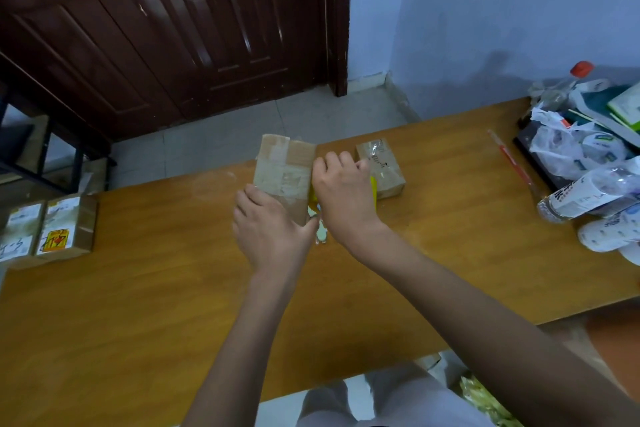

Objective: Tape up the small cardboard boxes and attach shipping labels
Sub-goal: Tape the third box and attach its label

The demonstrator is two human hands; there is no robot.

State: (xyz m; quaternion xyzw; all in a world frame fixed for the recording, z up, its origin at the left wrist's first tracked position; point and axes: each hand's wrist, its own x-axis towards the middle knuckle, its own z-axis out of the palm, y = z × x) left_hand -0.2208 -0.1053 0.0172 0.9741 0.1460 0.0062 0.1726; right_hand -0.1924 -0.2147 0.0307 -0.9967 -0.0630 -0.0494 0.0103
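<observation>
A small cardboard box (284, 168) with clear tape across its top is held tilted above the wooden table (145, 305), near its far edge. My left hand (272, 230) grips the box's near end. My right hand (344, 192) is curled round a yellow tape dispenser (373, 189) at the box's right side; only bits of yellow and a pale part below the hand show. A second small box (381, 168), taped on top, lies on the table just right of my right hand.
Two labelled boxes (52, 230) sit at the table's left edge. At the right end lie crumpled plastic bags (568, 146), water bottles (588, 196) and a red pen (512, 161). A dark wooden door (166, 28) stands beyond the table.
</observation>
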